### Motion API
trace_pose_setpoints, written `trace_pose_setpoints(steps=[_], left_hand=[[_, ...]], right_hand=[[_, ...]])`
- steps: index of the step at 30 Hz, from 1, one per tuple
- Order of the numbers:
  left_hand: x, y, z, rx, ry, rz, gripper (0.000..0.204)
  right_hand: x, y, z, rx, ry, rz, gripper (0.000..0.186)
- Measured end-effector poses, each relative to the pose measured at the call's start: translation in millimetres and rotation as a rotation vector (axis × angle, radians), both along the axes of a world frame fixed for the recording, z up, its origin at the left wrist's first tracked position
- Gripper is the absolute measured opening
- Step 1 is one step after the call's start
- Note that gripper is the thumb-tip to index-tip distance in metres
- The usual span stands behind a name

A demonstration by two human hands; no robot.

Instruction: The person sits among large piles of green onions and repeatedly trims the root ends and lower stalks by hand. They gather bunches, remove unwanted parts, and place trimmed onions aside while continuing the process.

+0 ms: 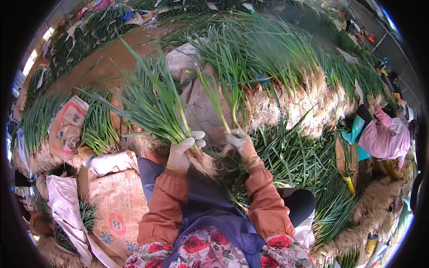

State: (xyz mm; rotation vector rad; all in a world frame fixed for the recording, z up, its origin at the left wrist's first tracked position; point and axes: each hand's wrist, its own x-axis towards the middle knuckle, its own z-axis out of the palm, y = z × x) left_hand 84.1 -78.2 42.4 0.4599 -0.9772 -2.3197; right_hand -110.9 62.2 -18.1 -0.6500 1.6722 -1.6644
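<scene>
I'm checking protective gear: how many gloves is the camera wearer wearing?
2: one on the left hand, gripping a leafy bunch; one on the right hand, holding stalks.

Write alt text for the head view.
A gloved left hand holds a bunch of long-leaved green plants with stringy roots; the gloved right hand holds a few stalks. Heaps of similar plants lie around them.
</scene>
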Motion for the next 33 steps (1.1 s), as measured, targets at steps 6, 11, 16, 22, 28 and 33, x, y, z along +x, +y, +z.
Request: trace_pose_setpoints(steps=[6, 11, 16, 22, 28, 33], left_hand=[[-4, 5, -19, 0.016, 0.029, 0.024, 0.032], [-3, 0, -18, 0.039, 0.024, -0.023, 0.028], [-38, 33, 17, -0.076, 0.003, -0.080, 0.028], [-33, 27, 4, -0.049, 0.009, -0.119, 0.034], [-58, 63, 6, 0.068, 0.077, -0.241, 0.046], [-55, 66, -13, 0.072, 0.031, -0.245, 0.048]], right_hand=[[-1, 75, 9, 0.473, 0.295, 0.381, 0.027], [-18, 76, 35, 0.590, 0.713, 0.358, 0.037], [-56, 18, 11, 0.629, 0.961, -0.048, 0.033], [-12, 35, 51, -0.095, -0.224, 0.027, 0.015], [25, 79, 43, -0.109, -0.315, 0.177, 0.015], [12, 92, 38, -0.013, -0.052, 0.009, 0.018]])
